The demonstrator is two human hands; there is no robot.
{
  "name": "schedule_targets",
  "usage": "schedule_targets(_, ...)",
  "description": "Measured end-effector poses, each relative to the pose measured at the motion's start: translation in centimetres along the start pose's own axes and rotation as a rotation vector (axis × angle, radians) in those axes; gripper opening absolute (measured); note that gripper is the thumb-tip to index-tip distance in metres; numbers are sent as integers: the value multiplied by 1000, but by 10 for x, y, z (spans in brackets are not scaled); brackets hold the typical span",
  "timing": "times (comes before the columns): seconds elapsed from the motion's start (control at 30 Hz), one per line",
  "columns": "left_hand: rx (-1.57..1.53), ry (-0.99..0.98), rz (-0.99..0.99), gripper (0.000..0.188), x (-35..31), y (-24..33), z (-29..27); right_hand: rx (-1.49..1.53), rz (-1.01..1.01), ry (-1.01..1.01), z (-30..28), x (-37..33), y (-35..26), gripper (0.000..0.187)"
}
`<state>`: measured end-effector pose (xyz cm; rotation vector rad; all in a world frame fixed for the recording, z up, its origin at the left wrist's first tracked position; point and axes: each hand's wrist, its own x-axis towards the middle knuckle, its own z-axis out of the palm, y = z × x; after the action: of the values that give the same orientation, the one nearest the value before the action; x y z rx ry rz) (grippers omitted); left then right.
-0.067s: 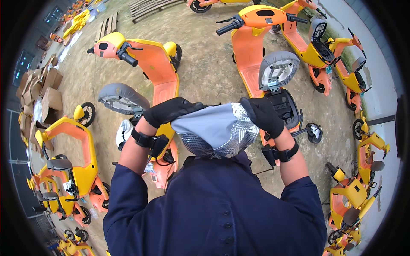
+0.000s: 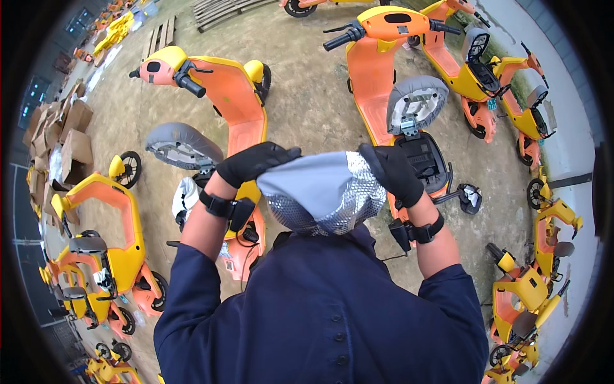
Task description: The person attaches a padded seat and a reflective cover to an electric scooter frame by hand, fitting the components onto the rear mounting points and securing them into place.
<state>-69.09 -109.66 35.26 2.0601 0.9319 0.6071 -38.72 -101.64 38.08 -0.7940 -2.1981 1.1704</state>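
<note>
A soft fabric cover (image 2: 307,189), grey outside with a shiny silver quilted lining, is stretched between my two black-gloved hands in front of my chest. My left hand (image 2: 257,162) is closed on its upper left edge. Gripping the upper right edge is my right hand (image 2: 395,175), where the silver lining shows. Beyond the hands stand two orange and yellow scooters. The left one has a tilted-up grey seat (image 2: 182,144); the right one's raised grey seat (image 2: 417,105) shows its underside above an open black compartment (image 2: 422,163).
More scooters stand at left (image 2: 121,230) and along the right wall (image 2: 527,294). Cardboard boxes (image 2: 73,153) are heaped at far left. A wooden pallet (image 2: 220,13) lies at the back. A black cover with white inside (image 2: 471,198) hangs beside the right scooter.
My hands and forearms have shifted very slightly. The cover stays stretched between both hands.
</note>
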Motion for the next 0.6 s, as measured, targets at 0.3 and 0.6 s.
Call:
schedule_targets(0.3,-886,385,-244,69,54,36,34,-581,-147,435,-55,5,50,52)
schedule_targets(0.6,-266,544,-331,47,97,46,37,-811,-283,565,-47,-15,60,31)
